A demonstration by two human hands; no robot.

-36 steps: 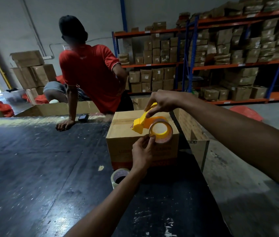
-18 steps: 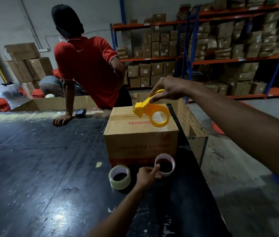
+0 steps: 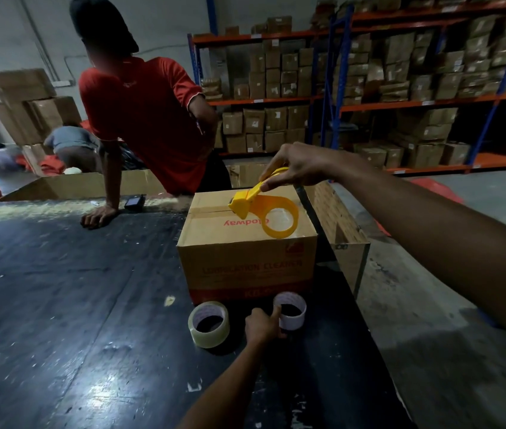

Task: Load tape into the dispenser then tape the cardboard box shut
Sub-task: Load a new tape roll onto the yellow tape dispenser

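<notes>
A brown cardboard box (image 3: 245, 267) with red print stands on the black table (image 3: 59, 289), its top flaps closed. My right hand (image 3: 295, 164) grips the handle of the yellow tape dispenser (image 3: 264, 212) above the box top; its ring is empty. In front of the box, my left hand (image 3: 261, 325) pinches the rim of a bare white tape core (image 3: 292, 311) that rests on the table. A full roll of clear tape (image 3: 209, 323) lies just left of that hand.
A person in a red shirt (image 3: 146, 119) leans one hand on the table's far edge, beside a small black device (image 3: 134, 202). An open carton (image 3: 338, 230) sits right of the box at the table's edge. Shelves of boxes (image 3: 400, 72) fill the background.
My left hand pulled the bare core out of the dispenser and brought it down onto the table in front of the box. The dispenser's ring is now empty and sits lower over the box.
</notes>
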